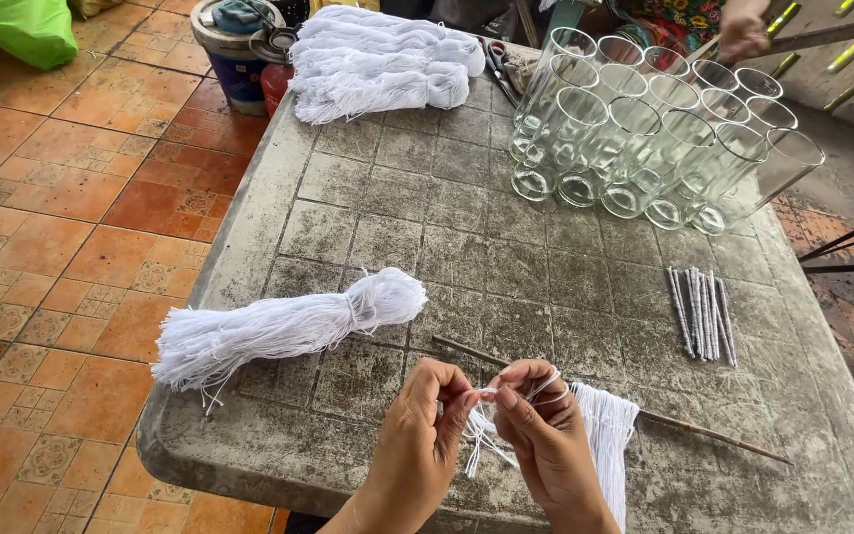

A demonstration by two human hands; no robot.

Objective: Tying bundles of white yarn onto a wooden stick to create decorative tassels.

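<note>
My left hand (425,425) and my right hand (544,435) meet at the table's near edge, both pinching thin white strings (481,435). More white strings (607,435) hang in a fringe from a thin wooden stick (714,432) that lies slantwise across the table under my right hand. A loose bundle of white string (279,331) lies to the left of my hands.
The grey stone table (447,227) holds a cluster of several tall clear glasses (644,129) at the far right, a stack of white string skeins (378,64) at the far end with scissors (498,61) beside it, and several short wrapped sticks (704,311). Another person's hand (743,35) shows beyond the glasses. A bucket (234,49) stands on the tiled floor.
</note>
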